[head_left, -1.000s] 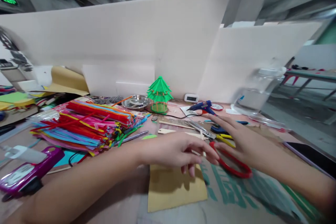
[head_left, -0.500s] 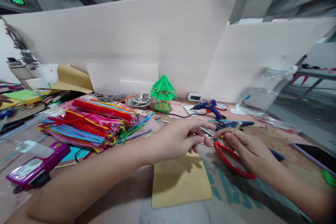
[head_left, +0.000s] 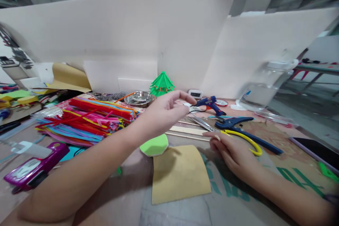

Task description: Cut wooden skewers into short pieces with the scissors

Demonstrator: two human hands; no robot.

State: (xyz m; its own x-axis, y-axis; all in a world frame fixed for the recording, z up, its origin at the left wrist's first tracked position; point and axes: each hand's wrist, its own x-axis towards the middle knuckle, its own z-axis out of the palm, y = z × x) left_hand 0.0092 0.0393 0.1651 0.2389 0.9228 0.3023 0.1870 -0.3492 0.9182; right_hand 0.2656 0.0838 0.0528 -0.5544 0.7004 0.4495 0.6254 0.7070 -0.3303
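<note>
My left hand (head_left: 169, 109) reaches over the table with its fingers apart and holds nothing. Its index fingertip is near the nozzle of a blue glue gun (head_left: 210, 104); I cannot tell whether they touch. Between thumb and fingers, my right hand (head_left: 230, 148) pinches a short wooden stick (head_left: 217, 137), mostly hidden. Scissors (head_left: 202, 123) with a yellow handle lie just behind that hand. Long thin wooden strips (head_left: 189, 131) rest between the hands. Below my left wrist sit a light green foam-like piece (head_left: 155, 144) and a sheet of brown sandpaper-like material (head_left: 181, 176).
A small model pavilion with a green roof (head_left: 162, 83) stands behind my left hand. Colourful pipe cleaners (head_left: 87, 118) and a purple power strip (head_left: 35, 166) are at left. Blue cutters (head_left: 234, 123), a phone (head_left: 316, 152) and a water jug (head_left: 262, 88) are at right.
The scissors, earlier between my hands with a red handle showing, now lie on the table. My left hand has moved up and left, towards the glue gun. My right hand has shifted slightly left.
</note>
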